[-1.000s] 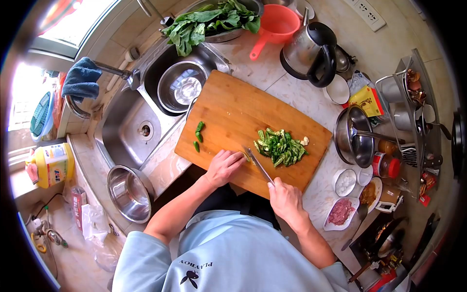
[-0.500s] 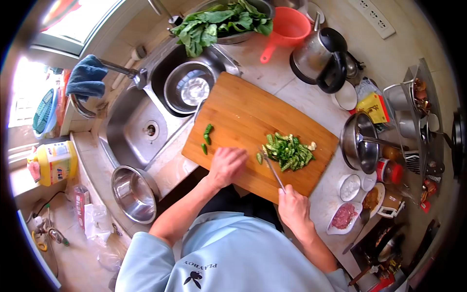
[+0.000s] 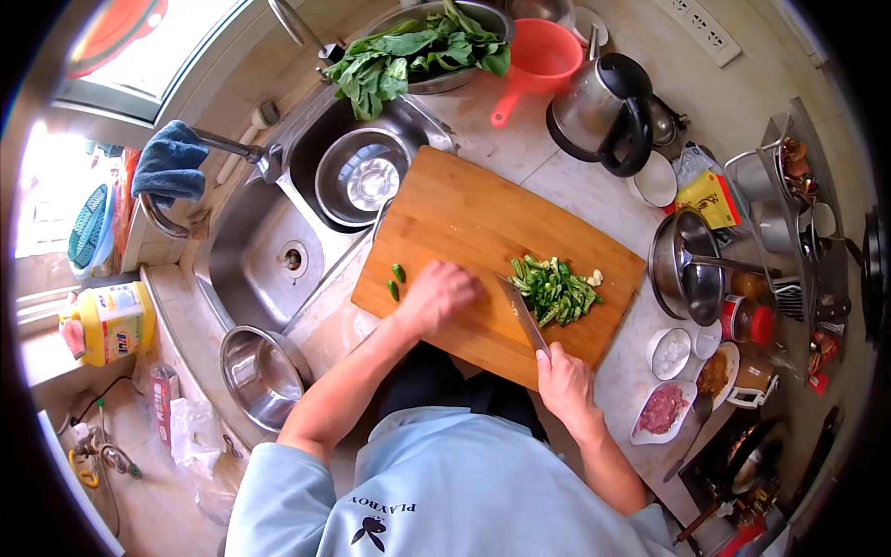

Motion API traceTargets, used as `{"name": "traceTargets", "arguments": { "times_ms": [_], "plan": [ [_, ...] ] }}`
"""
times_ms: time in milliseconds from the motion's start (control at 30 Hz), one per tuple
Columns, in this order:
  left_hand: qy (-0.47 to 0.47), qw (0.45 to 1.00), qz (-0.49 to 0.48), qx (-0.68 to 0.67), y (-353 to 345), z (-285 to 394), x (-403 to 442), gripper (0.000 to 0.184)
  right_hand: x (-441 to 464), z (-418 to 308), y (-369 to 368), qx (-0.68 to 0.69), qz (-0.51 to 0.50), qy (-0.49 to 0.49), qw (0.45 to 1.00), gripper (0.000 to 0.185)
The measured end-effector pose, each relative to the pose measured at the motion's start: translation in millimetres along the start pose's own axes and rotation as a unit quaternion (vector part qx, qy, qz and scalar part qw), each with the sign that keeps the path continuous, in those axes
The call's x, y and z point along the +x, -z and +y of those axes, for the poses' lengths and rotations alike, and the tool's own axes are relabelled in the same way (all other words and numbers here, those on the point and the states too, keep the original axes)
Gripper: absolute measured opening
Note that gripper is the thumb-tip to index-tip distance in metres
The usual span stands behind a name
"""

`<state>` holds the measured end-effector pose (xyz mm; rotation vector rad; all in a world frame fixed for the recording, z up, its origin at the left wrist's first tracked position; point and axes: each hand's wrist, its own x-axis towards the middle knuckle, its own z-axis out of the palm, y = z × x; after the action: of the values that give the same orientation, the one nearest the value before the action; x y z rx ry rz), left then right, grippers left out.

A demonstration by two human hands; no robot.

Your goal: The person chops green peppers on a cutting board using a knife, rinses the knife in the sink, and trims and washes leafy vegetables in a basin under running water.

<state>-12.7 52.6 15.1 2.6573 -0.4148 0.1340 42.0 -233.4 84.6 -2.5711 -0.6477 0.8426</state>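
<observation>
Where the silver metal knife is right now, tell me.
In the head view, the silver metal knife is in the right hand, over the rectangular brown wooden board, left of the chopped green pepper pile.

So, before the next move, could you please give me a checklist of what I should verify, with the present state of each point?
1. Long metal-bladed knife gripped in the bare right hand: ok.
2. Bare left hand clear of the knife: ok, a gap shows between them.
3. Left hand holding something: cannot tell, its fingers are blurred.
4. Pile of chopped green vegetable fully on the rectangular brown wooden board: ok.
5. Two small green vegetable pieces added to the pile: not ok, they lie apart at the left.
6. Board firmly supported: cannot tell, its underside is hidden.
</observation>
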Motion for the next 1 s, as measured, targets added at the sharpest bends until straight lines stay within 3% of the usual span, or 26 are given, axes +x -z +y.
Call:
{"name": "traceTargets", "arguments": {
  "times_ms": [67, 333, 600, 900, 1000],
  "plan": [
    [-0.086, 0.996, -0.004, -0.027, -12.5, 20.7, -5.2, 0.046, 0.0, -1.8, 2.5, -0.005, 0.0, -0.003, 1.0, 0.024],
    [-0.008, 0.987, 0.133, -0.087, -29.3, 41.3, -17.5, 0.037, -5.7, -21.5, 2.6, -0.002, -0.001, 0.028, 1.0, 0.022],
    [0.02, 0.988, 0.133, -0.074, -35.7, 38.7, -11.8, 0.031, -16.3, -36.8, 10.5, -0.045, -0.026, 0.052, 0.997, 0.021],
    [0.032, 0.988, 0.115, -0.098, -36.3, 37.0, -13.7, 0.03, 4.8, -38.6, -12.4, -0.071, -0.064, 0.016, 0.995, 0.021],
    [0.025, 0.989, 0.114, -0.094, -35.4, 36.4, -14.0, 0.03, 7.6, -22.2, -9.7, 0.007, -0.027, 0.021, 0.999, 0.023]
  ]
}}
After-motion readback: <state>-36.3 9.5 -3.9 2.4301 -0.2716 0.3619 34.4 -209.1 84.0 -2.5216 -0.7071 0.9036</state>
